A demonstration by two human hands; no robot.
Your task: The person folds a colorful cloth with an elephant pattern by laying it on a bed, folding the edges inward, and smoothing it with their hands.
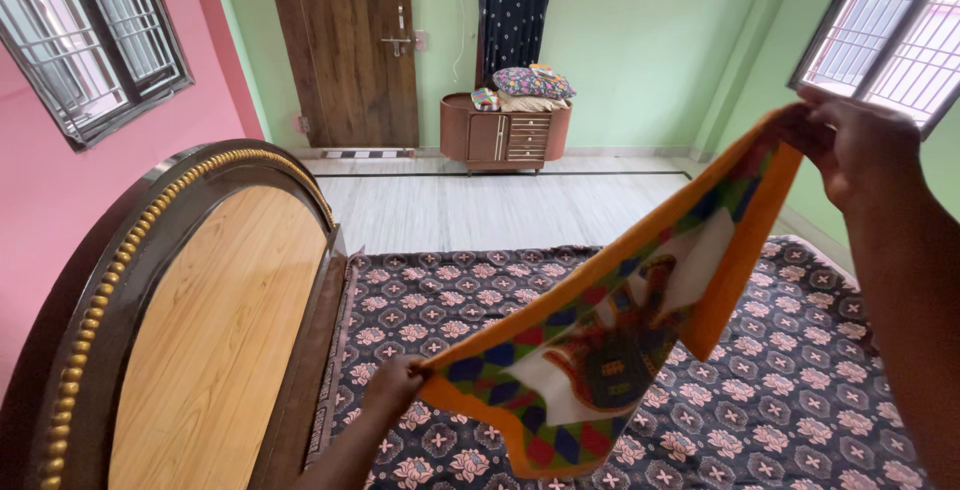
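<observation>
Left hand (393, 387) pinches low corner of one orange-edged cloth (610, 345); right hand (850, 145) grips high corner, cloth stretched above bed (800, 400). Headboard (190, 320) left. Bare floor (480, 205) beyond. One cabinet (505, 132), one door (345, 45), two windows far.

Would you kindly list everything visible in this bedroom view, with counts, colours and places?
Cloth: one, orange-bordered with multicoloured print, stretched in the air between both hands.
Bed cover: one, dark with pink flowers, below the cloth.
Headboard: one, arched brown wood with gold beading, left.
Cabinet: one, brown, against the far wall.
Folded fabrics: a pile, multicoloured, on the cabinet.
Door: one, dark brown, shut, far wall.
Hanging garment: one, dark, dotted, above the cabinet.
Windows: two, barred, left and right.
Left hand: pinches the cloth's lower corner.
Right hand: grips the upper corner.
</observation>
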